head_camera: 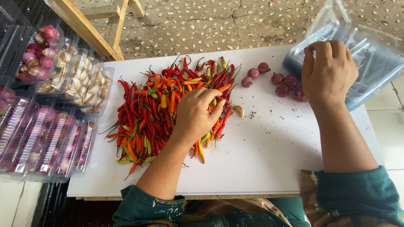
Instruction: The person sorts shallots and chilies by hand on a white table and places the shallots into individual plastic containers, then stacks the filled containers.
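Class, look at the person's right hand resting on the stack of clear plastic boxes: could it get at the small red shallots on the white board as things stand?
Probably yes. The right hand rests on the clear boxes, and the shallots lie loose on the white board just beside it, uncovered, with nothing between them.

White board [269, 168] carries chilli heap [155, 113], shallots [283, 83] (few), clear trays [370, 63].

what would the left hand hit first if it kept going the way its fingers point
The left hand lies on the chili pile with fingers aimed up and right. Going on, it would likely meet the chilies at the pile's right edge, then the garlic clove; depth is hard to judge.
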